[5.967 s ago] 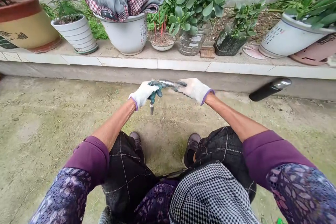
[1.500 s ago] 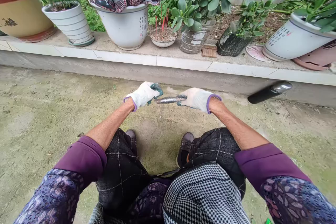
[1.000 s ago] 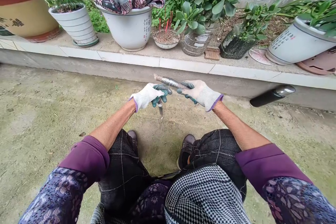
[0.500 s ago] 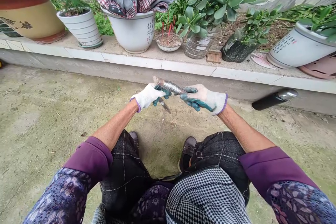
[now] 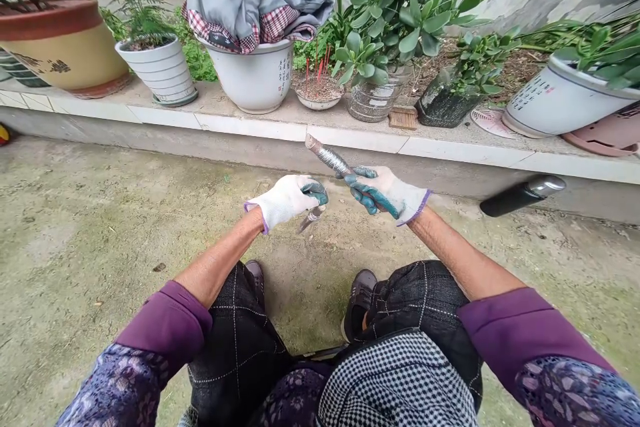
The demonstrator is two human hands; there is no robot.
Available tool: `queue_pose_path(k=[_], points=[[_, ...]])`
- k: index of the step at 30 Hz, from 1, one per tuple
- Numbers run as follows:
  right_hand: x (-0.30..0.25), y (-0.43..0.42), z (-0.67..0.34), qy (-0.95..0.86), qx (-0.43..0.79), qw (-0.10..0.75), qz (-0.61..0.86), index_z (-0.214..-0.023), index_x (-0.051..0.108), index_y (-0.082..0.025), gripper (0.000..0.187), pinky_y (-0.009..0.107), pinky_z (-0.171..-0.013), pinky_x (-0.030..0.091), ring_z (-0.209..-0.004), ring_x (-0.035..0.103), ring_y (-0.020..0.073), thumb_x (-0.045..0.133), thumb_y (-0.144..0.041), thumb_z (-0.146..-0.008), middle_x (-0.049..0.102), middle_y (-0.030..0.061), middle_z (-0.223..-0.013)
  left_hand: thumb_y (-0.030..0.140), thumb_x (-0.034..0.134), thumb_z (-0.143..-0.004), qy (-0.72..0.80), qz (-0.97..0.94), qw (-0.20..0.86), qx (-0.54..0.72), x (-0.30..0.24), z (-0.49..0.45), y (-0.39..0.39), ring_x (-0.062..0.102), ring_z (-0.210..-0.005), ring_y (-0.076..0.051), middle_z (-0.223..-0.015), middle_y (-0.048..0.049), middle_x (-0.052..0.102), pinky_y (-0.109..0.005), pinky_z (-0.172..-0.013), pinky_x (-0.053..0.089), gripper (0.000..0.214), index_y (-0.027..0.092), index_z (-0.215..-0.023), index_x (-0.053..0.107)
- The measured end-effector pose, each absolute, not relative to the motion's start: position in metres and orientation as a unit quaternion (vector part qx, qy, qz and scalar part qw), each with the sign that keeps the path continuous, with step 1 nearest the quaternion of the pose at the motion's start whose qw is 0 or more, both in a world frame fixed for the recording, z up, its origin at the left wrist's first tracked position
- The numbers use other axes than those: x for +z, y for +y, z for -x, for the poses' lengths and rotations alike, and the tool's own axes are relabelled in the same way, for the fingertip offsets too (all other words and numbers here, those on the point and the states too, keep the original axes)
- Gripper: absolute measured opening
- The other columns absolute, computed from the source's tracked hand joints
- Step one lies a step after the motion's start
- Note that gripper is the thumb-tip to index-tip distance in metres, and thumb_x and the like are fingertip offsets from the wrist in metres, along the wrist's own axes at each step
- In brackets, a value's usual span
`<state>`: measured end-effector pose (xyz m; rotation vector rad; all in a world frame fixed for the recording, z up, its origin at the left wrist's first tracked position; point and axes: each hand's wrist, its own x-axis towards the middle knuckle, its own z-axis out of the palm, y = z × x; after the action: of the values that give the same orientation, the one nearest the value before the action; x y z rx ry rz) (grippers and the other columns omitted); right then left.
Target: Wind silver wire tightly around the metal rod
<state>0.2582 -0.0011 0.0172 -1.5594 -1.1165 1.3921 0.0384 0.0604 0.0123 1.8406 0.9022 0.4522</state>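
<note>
My right hand, in a white glove with a green coated palm, is wrapped round a brown wooden stick. Shiny silver wire is wound in many turns round that stick, and its blunt end points up and left. To its left, my left hand, in a matching glove, is closed on a shorter pointed stick with some silver wire about it. Its tip points down and left, and my fingers cover its upper part. The two hands are apart, both above the concrete ground.
Ahead runs a low tiled ledge with several potted plants, a white pot topped by folded grey cloth, a bowl with red sticks, and a small brush. A black flask leans at the ledge's foot, right.
My left hand has moved down, away from the wire-wound stick, and its short stick has swung from pointing right to pointing left. The right hand keeps its hold. The view has shifted slightly.
</note>
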Motion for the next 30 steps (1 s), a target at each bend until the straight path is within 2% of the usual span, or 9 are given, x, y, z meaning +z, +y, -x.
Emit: queue_pose_path(k=[2, 4, 9, 13, 17, 20, 24, 27, 30], points=[[0.018, -0.001, -0.259, -0.431, 0.545, 0.384, 0.608, -0.108, 0.067, -0.014, 0.034, 0.018, -0.027, 0.033, -0.034, 0.038, 0.0066, 0.072, -0.034, -0.082, 0.049, -0.0066, -0.052, 0.015, 0.067, -0.069, 0.366, -0.719, 0.548, 0.221, 0.011, -0.038, 0.067, 0.066, -0.079, -0.014, -0.082, -0.0036, 0.074, -0.024, -0.075, 0.053, 0.015, 0.013, -0.081, 0.075], [0.02, 0.0, -0.26, -0.426, 0.54, 0.395, 0.608, -0.109, 0.067, -0.013, 0.03, 0.019, -0.027, 0.034, -0.033, 0.037, 0.007, 0.068, -0.032, -0.085, 0.048, -0.0067, -0.051, 0.016, 0.068, -0.07, 0.353, -0.644, 0.629, 0.255, 0.013, -0.035, 0.073, 0.067, -0.077, -0.014, -0.081, -0.0052, 0.073, -0.026, -0.078, 0.055, 0.011, 0.011, -0.079, 0.071], [0.022, 0.001, -0.261, -0.418, 0.541, 0.397, 0.612, -0.109, 0.066, -0.012, 0.025, 0.018, -0.028, 0.033, -0.034, 0.038, 0.0072, 0.062, -0.027, -0.09, 0.049, -0.006, -0.052, 0.025, 0.071, -0.074, 0.278, -0.509, 0.769, 0.269, 0.02, -0.026, 0.074, 0.061, -0.057, -0.012, -0.067, -0.0009, 0.063, -0.03, -0.065, 0.058, 0.018, 0.012, -0.084, 0.065], [0.024, 0.0, -0.26, -0.432, 0.536, 0.395, 0.609, -0.109, 0.066, -0.013, 0.026, 0.018, -0.028, 0.034, -0.034, 0.038, 0.0068, 0.064, -0.03, -0.089, 0.049, -0.0061, -0.053, 0.023, 0.07, -0.077, 0.324, -0.563, 0.736, 0.192, 0.023, -0.026, 0.068, 0.055, -0.047, -0.009, -0.062, 0.0001, 0.06, -0.024, -0.05, 0.053, 0.02, 0.01, -0.093, 0.068], [0.026, -0.001, -0.261, -0.436, 0.53, 0.401, 0.607, -0.108, 0.066, -0.013, 0.028, 0.018, -0.028, 0.034, -0.035, 0.038, 0.0068, 0.067, -0.031, -0.087, 0.049, -0.0058, -0.054, 0.024, 0.067, -0.081, 0.336, -0.582, 0.712, 0.205, 0.021, -0.027, 0.071, 0.047, -0.043, -0.005, -0.063, 0.0013, 0.059, -0.018, -0.042, 0.044, 0.027, 0.011, -0.104, 0.07], [0.028, -0.002, -0.26, -0.434, 0.535, 0.401, 0.604, -0.105, 0.067, -0.012, 0.025, 0.019, -0.028, 0.034, -0.035, 0.039, 0.0075, 0.065, -0.03, -0.087, 0.048, -0.0055, -0.053, 0.026, 0.067, -0.082, 0.348, -0.608, 0.687, 0.192, 0.02, -0.027, 0.074, 0.048, -0.043, -0.005, -0.062, 0.0009, 0.06, -0.017, -0.04, 0.041, 0.03, 0.011, -0.107, 0.071], [0.024, -0.002, -0.257, -0.442, 0.531, 0.387, 0.611, -0.103, 0.067, -0.013, 0.028, 0.018, -0.029, 0.034, -0.036, 0.039, 0.0069, 0.07, -0.034, -0.084, 0.049, -0.0058, -0.053, 0.03, 0.069, -0.081, 0.34, -0.641, 0.682, 0.097, 0.02, -0.03, 0.065, 0.051, -0.043, -0.007, -0.061, -0.0016, 0.062, -0.019, -0.041, 0.043, 0.032, 0.01, -0.106, 0.073], [0.014, 0.002, -0.257, -0.473, 0.476, 0.368, 0.644, -0.105, 0.068, -0.014, 0.034, 0.017, -0.029, 0.034, -0.037, 0.04, 0.0062, 0.075, -0.035, -0.079, 0.05, -0.0062, -0.053, 0.032, 0.071, -0.08, 0.287, -0.643, 0.708, 0.055, 0.024, -0.032, 0.055, 0.053, -0.045, -0.01, -0.062, -0.0041, 0.064, -0.021, -0.042, 0.044, 0.037, 0.008, -0.108, 0.073], [0.007, 0.006, -0.261, -0.499, 0.41, 0.35, 0.679, -0.104, 0.07, -0.014, 0.034, 0.016, -0.03, 0.033, -0.037, 0.041, 0.0057, 0.076, -0.034, -0.077, 0.051, -0.0059, -0.053, 0.029, 0.069, -0.08, 0.269, -0.641, 0.715, 0.077, 0.026, -0.032, 0.055, 0.052, -0.045, -0.009, -0.063, -0.0042, 0.064, -0.02, -0.043, 0.044, 0.036, 0.008, -0.109, 0.073]])
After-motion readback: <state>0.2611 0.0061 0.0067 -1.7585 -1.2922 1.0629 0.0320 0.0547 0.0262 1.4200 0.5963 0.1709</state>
